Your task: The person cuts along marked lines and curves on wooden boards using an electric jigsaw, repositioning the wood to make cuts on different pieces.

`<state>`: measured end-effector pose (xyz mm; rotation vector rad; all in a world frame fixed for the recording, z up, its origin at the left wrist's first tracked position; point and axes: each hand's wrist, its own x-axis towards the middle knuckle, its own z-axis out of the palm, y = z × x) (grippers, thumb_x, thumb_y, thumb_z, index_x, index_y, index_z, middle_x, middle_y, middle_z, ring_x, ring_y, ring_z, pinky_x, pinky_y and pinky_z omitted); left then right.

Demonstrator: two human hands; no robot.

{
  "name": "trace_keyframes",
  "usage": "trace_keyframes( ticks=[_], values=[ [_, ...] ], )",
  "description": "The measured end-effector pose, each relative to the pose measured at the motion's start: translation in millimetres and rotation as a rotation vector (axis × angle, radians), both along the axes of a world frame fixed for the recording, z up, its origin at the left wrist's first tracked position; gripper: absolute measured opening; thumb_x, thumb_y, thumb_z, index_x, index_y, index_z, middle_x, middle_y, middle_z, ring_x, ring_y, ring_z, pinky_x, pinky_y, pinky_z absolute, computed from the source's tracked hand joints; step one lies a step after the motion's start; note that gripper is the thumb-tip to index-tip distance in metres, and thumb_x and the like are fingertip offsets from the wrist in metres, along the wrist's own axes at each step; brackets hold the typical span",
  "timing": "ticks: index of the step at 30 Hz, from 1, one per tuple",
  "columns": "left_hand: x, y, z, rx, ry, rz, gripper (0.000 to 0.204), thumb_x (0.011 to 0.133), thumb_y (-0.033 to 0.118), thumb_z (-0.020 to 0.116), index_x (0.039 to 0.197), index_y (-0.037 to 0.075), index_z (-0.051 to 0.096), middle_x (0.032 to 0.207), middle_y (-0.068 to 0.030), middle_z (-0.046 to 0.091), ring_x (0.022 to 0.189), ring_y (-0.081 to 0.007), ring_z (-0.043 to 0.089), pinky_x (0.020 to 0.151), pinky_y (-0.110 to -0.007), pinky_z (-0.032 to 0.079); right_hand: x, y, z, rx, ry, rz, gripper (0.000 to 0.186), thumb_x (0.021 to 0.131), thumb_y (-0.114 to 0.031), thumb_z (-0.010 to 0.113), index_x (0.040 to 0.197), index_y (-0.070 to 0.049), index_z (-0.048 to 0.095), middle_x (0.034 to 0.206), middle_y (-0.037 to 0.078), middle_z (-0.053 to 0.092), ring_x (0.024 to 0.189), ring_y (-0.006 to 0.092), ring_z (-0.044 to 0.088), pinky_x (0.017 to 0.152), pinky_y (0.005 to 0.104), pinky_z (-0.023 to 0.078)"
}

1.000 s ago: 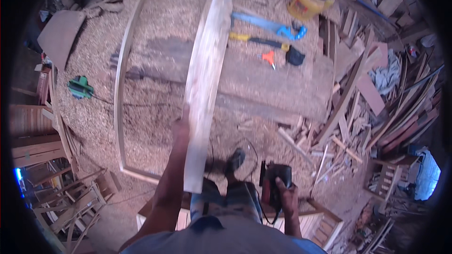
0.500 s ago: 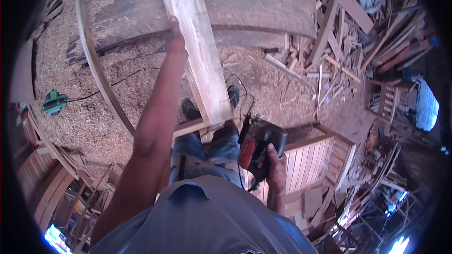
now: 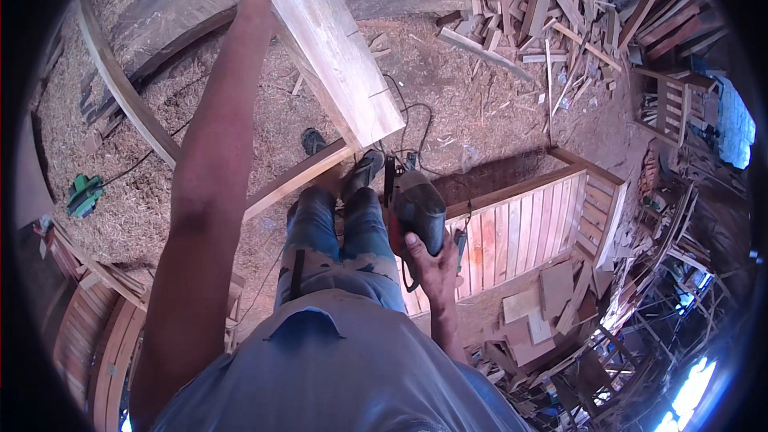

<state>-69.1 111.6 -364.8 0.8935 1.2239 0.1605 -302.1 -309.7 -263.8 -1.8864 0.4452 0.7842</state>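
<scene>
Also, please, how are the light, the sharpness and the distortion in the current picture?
Head view: glare burns out a patch at lower right; the board looks pale; a dark area, probably shadow, runs along the far edge of the slatted wooden panel; the power tool is fairly clear; near the black rim, the stacked planks look dimmer and softer.

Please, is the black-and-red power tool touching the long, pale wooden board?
Apart. The head view shows brown floor in the gap between the power tool and the near end of the wooden board.
</scene>
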Motion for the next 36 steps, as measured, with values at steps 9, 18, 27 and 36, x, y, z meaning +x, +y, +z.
trace_keyframes(
  ticks=[9, 18, 27, 36],
  values=[
    [-3.1, 161.6, -48.5, 1.203, 0.564, -0.222, 0.101, 0.1, 0.072, 0.051, 0.169, 0.003, 0.025, 0.162, -0.0289, 0.048, 0.148, -0.0462, 0.048, 0.121, -0.055, 0.038, -4.9, 18.0, -32.9, -0.065, -0.054, 0.217, 0.054, 0.091, -0.041, 0.087, 0.12, 0.0, 0.07, 0.091, 0.02, 0.077, 0.085, 0.0304, 0.077, 0.079, 0.0418, 0.059],
    [85.1, 212.1, -74.1, 2.017, 0.587, -0.639, 0.063, 0.112, 0.039, 0.048, 0.161, 0.0, 0.035, 0.161, -0.0495, 0.026, 0.119, -0.0552, 0.062, 0.084, -0.056, 0.062, -5.9, 31.0, -53.6, -0.09, -0.124, 0.2, 0.052, 0.089, -0.042, 0.089, 0.113, 0.001, 0.072, 0.084, 0.017, 0.074, 0.077, 0.0254, 0.073, 0.074, 0.0407, 0.057],
    [75.6, 169.8, -53.5, 1.959, 0.504, -0.584, 0.056, 0.106, 0.021, 0.053, 0.159, 0.005, 0.044, 0.167, -0.0438, 0.021, 0.12, -0.0552, 0.063, 0.076, -0.057, 0.065, 2.9, 35.9, -41.6, -0.107, -0.033, 0.156, 0.052, 0.088, -0.042, 0.09, 0.111, 0.001, 0.072, 0.086, 0.016, 0.076, 0.08, 0.0259, 0.074, 0.076, 0.0406, 0.058],
    [86.6, 218.3, -96.0, 2.639, 0.441, -0.137, 0.055, 0.105, 0.019, 0.054, 0.156, 0.0, 0.043, 0.16, -0.052, 0.025, 0.089, -0.0504, 0.073, 0.064, -0.055, 0.064, -0.2, 37.4, -47.1, -0.074, -0.077, 0.174, 0.055, 0.087, -0.039, 0.09, 0.116, 0.003, 0.069, 0.09, 0.023, 0.077, 0.085, 0.0392, 0.079, 0.076, 0.0457, 0.061]
  ],
)
